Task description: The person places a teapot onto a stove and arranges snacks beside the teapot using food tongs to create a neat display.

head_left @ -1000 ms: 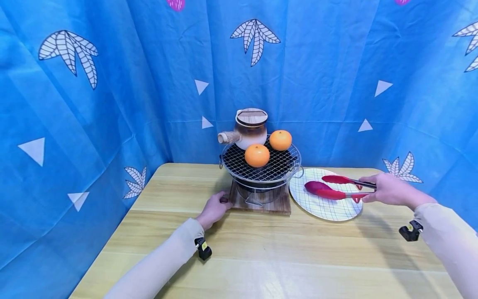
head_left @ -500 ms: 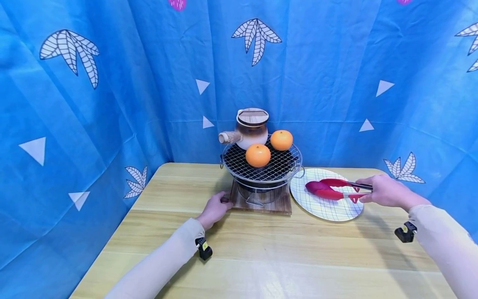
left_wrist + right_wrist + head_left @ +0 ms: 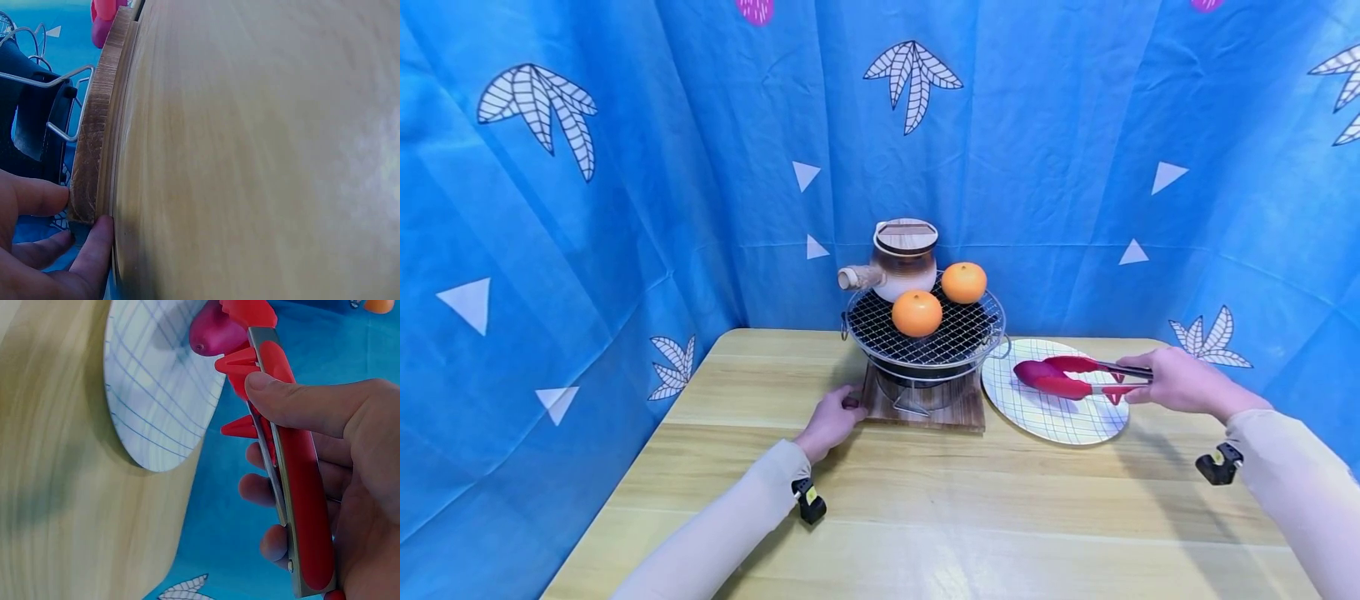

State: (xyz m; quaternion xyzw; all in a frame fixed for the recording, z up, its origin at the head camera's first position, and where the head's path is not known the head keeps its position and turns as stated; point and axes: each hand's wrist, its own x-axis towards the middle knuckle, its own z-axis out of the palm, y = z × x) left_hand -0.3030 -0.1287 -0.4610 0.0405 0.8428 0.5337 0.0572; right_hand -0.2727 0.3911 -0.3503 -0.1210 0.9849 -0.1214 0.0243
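Observation:
My right hand (image 3: 1183, 382) grips red-handled tongs (image 3: 303, 506), whose red tips are closed around a purple sweet potato (image 3: 1030, 373). The sweet potato is over the round checked plate (image 3: 1052, 425); whether it touches the plate is unclear. At the near left corner of a dark wooden board (image 3: 958, 415), my left hand (image 3: 831, 423) pinches the edge, its thumb on one side and a finger on the other in the left wrist view. A small stove (image 3: 37, 112) with a round wire grill (image 3: 958, 337) stands on that board.
Two oranges (image 3: 917, 313) and a small clay pot (image 3: 910, 275) with a wooden lid and side handle rest on the grill. All stand on a light wooden table (image 3: 880, 508). A blue patterned curtain (image 3: 1037, 167) hangs behind and beside it.
The tong tips were apart around the sweet potato a second ago and have come together on it. My right hand has shifted only slightly; the left stays at the board.

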